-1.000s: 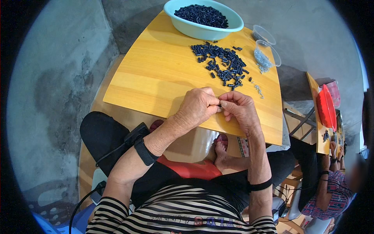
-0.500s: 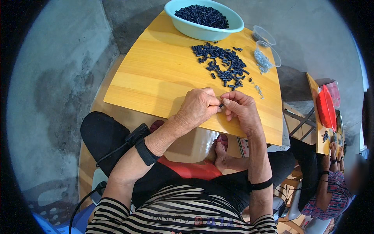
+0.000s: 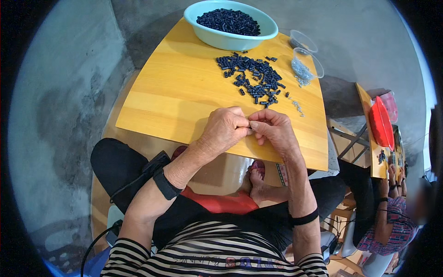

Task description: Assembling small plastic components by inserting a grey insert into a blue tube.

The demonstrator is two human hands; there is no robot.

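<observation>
My left hand (image 3: 224, 127) is closed in a pinch over the near part of the table, its thumb and forefinger on a short black plastic piece (image 3: 250, 128) that is mostly hidden. Meeting it from the right, my right hand (image 3: 277, 133) has thumb and forefinger pressed together at the same piece. Whatever lies between those right fingertips is too small to make out. Beyond both hands spreads a loose pile of short black plastic pieces (image 3: 258, 74). A few small silvery metal parts (image 3: 298, 107) lie just past my right hand.
A light blue basin (image 3: 190, 22) full of black pieces stands at the table's (image 3: 161, 99) far edge. Two clear plastic cups (image 3: 320, 69) sit at the far right, the nearer one tipped with silvery parts spilling out. A co-worker (image 3: 385, 226) sits right, near a red basin (image 3: 381, 124).
The whole view has shifted slightly, so the table and hands appear a little further left. Both hands stay together, and less of the black piece shows between the fingertips.
</observation>
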